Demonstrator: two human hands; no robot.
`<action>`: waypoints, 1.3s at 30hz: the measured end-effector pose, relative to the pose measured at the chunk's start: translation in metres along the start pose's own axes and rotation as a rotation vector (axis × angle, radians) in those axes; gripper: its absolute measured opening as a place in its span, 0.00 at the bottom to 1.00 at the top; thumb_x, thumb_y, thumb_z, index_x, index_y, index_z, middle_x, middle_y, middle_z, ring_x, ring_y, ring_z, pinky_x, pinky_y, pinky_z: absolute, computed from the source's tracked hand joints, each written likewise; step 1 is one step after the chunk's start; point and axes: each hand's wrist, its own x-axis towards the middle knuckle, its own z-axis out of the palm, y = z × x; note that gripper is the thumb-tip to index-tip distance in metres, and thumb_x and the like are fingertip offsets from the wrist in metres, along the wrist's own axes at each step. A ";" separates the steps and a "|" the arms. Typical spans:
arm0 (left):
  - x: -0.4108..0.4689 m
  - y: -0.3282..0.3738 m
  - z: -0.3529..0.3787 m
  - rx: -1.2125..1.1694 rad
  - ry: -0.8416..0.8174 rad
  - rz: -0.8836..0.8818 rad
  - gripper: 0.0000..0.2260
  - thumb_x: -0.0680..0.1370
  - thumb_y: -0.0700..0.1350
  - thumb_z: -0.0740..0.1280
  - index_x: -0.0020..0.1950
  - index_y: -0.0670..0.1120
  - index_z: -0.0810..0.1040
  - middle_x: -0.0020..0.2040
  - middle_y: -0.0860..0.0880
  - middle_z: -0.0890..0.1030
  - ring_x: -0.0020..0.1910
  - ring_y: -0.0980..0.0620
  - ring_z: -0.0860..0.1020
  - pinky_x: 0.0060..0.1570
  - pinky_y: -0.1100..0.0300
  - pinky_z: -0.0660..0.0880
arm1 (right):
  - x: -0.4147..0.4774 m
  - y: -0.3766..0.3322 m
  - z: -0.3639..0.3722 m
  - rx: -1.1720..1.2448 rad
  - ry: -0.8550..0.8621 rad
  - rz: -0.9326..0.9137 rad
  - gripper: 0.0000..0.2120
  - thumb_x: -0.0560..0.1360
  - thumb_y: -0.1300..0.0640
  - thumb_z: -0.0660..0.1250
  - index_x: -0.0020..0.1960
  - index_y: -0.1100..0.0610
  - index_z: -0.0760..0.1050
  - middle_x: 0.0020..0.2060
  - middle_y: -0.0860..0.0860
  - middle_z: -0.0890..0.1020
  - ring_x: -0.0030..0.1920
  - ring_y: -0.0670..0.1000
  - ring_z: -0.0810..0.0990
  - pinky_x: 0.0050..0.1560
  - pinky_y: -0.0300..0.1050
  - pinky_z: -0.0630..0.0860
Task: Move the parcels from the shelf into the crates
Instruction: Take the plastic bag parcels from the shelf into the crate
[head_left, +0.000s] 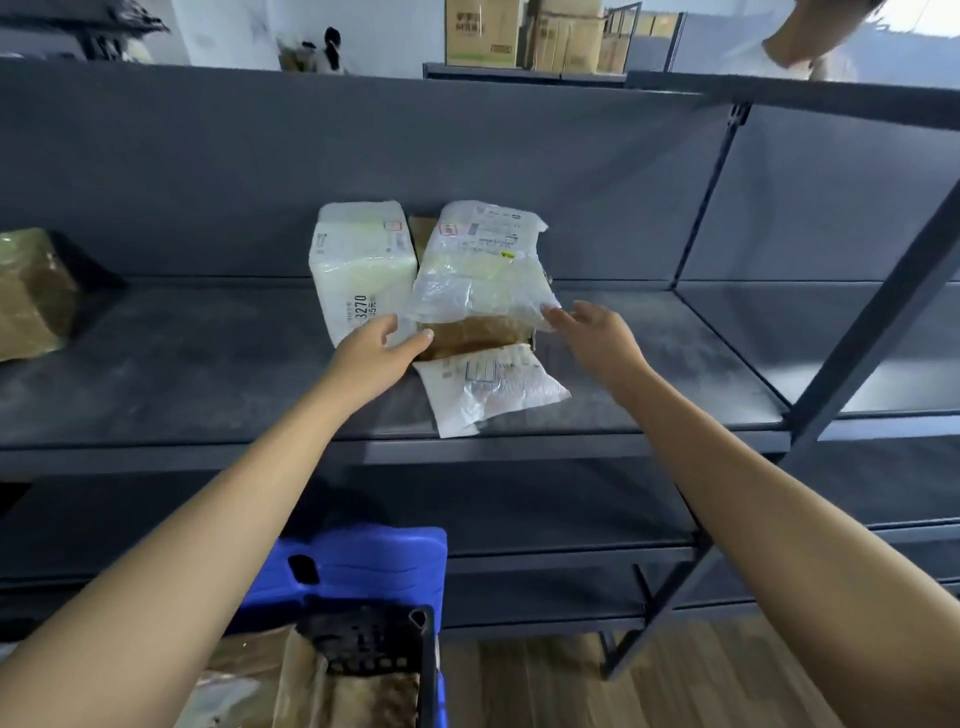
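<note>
A white wrapped box parcel stands on the dark grey shelf. Right of it a clear plastic-bagged parcel leans on a brown cardboard box, with a flat white mailer bag lying in front. My left hand is open, its fingers touching the lower corner of the white box and the left end of the brown box. To the right, my right hand is open too, fingertips at the lower right edge of the clear bagged parcel. A black crate at the bottom holds brown parcels.
Another tape-wrapped brown parcel sits at the shelf's far left. A blue plastic object lies under the black crate. A shelf upright slants down on the right. Cardboard boxes stand beyond the shelf, and someone's arm shows top right.
</note>
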 end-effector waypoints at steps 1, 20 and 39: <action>0.009 0.001 0.003 -0.001 -0.008 0.011 0.22 0.76 0.58 0.63 0.66 0.49 0.73 0.67 0.52 0.74 0.66 0.51 0.71 0.55 0.60 0.66 | 0.007 0.001 0.002 0.010 0.005 0.001 0.21 0.76 0.38 0.63 0.48 0.58 0.74 0.39 0.49 0.75 0.41 0.51 0.72 0.41 0.45 0.68; 0.041 0.013 0.024 -0.109 0.040 0.037 0.13 0.75 0.58 0.66 0.52 0.52 0.78 0.46 0.58 0.80 0.45 0.61 0.77 0.39 0.64 0.70 | 0.035 0.004 0.023 0.146 -0.032 -0.068 0.13 0.75 0.45 0.69 0.39 0.54 0.75 0.34 0.44 0.79 0.35 0.45 0.76 0.37 0.38 0.71; -0.121 -0.047 -0.065 -0.425 0.020 -0.033 0.06 0.75 0.53 0.68 0.42 0.52 0.81 0.29 0.64 0.77 0.27 0.67 0.73 0.34 0.67 0.68 | -0.178 -0.014 0.067 0.533 -0.088 -0.173 0.04 0.76 0.57 0.71 0.50 0.54 0.78 0.36 0.44 0.83 0.36 0.40 0.80 0.38 0.33 0.77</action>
